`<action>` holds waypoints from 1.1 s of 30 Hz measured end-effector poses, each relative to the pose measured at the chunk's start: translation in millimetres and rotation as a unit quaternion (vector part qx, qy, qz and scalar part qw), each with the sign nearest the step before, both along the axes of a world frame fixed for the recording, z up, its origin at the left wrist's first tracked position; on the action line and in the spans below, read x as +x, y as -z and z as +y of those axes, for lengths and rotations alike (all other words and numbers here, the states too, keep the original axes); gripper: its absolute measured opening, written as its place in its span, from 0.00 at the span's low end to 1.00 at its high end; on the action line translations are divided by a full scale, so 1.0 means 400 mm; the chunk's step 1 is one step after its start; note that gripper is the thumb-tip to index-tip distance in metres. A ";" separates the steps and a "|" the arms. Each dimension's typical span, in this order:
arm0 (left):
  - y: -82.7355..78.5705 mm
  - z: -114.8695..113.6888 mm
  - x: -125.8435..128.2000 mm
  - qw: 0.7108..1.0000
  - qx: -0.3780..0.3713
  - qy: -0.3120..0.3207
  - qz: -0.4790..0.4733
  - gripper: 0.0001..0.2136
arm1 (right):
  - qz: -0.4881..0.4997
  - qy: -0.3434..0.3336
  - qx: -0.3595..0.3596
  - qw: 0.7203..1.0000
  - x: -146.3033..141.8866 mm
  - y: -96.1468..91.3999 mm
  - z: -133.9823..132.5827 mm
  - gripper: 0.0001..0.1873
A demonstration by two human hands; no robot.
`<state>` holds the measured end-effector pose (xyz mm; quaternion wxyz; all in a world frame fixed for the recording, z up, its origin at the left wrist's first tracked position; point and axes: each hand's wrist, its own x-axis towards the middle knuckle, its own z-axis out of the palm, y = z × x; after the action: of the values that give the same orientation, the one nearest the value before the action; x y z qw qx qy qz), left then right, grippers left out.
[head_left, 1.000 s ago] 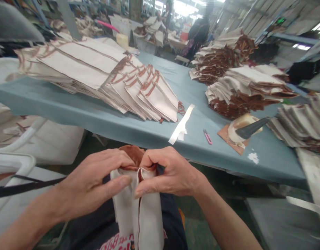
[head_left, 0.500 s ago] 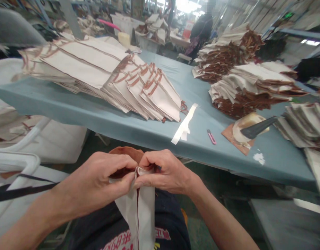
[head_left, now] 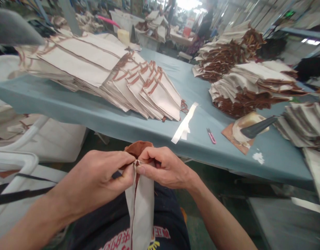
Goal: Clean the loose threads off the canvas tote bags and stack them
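Over my lap I hold a cream cloth bag with a brown trim at its top. My left hand pinches the bag's top edge from the left, fingers closed on the cloth. My right hand pinches the same edge from the right, thumb and fingers pressed together. The two hands touch at the bag's mouth. The bag hangs down narrow and folded between my knees.
A blue-grey table stands in front, with a fanned stack of cream bags on the left and brown-handled piles on the right. A white strip, a pink cutter and a dark-handled tool lie near the front edge. A person stands far back. White plastic chair frame at left.
Both hands have drawn closer together at the bag's mouth, and the bag has been gathered narrower, its sides folded inward. The brown trim now rises higher above the fingers.
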<state>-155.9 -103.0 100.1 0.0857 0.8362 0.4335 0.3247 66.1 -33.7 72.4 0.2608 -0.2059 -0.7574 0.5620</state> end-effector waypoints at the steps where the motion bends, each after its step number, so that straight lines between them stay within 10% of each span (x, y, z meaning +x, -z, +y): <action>1: -0.003 0.001 -0.002 0.999 -0.040 0.000 -0.030 0.17 | 0.006 -0.007 -0.007 1.000 -0.001 -0.003 0.004 0.16; 10: -0.020 -0.013 0.001 0.940 -0.242 0.055 -0.236 0.14 | 0.037 -0.081 -0.179 0.980 -0.011 -0.047 0.000 0.25; 20: -0.023 -0.028 -0.007 0.999 -0.026 -0.009 -0.020 0.14 | -0.028 0.039 -0.097 0.994 -0.023 -0.062 -0.038 0.17; 33: 0.030 0.007 0.003 0.981 0.138 -0.001 0.134 0.22 | -0.065 0.118 -0.007 0.991 -0.019 -0.010 -0.043 0.14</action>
<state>-154.8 -100.4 88.0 -0.0896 0.8757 0.3928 0.2660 58.6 -50.8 76.4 0.2745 -0.3320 -0.7393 0.5176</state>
